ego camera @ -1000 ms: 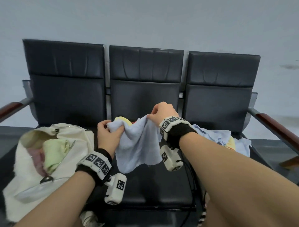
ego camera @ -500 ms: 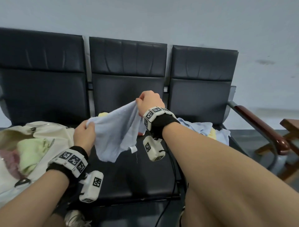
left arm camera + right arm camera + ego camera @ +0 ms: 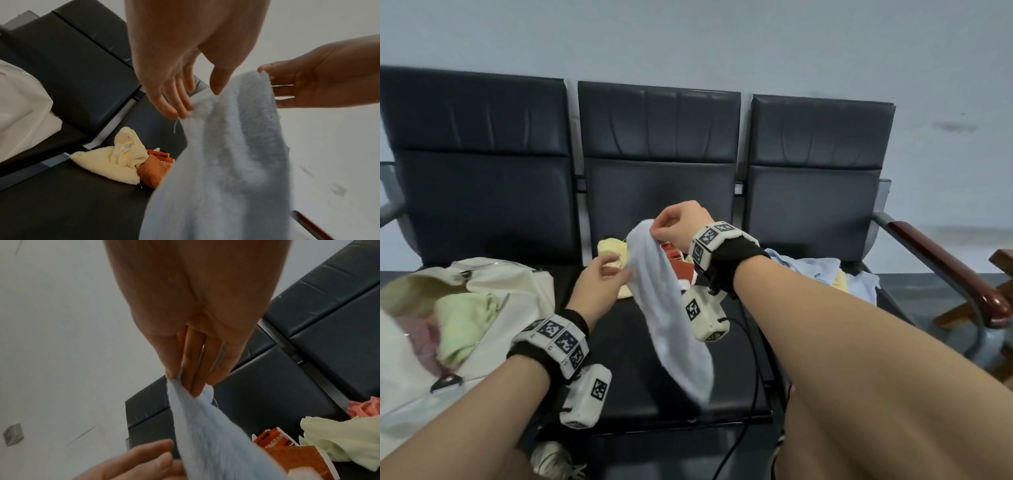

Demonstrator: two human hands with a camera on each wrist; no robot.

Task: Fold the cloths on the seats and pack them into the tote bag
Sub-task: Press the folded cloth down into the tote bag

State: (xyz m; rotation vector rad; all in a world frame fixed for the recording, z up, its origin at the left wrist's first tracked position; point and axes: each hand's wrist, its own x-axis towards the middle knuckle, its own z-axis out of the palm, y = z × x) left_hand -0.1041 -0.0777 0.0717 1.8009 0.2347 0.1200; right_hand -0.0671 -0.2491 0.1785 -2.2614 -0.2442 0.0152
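Observation:
A light blue cloth hangs over the middle seat. My right hand pinches its top edge between thumb and fingers, seen close in the right wrist view. To the left of the cloth, my left hand has straight fingers that touch the cloth's upper left edge without gripping it. A cream tote bag lies open on the left seat, with a green cloth and a pink cloth inside.
A crumpled yellow cloth and an orange cloth lie at the back of the middle seat. A heap of pale blue cloths covers the right seat. A wooden armrest bounds the bench on the right.
My left hand has let go of the blue cloth's corner and opened. The cloth, earlier stretched between both hands, now hangs from my right hand alone.

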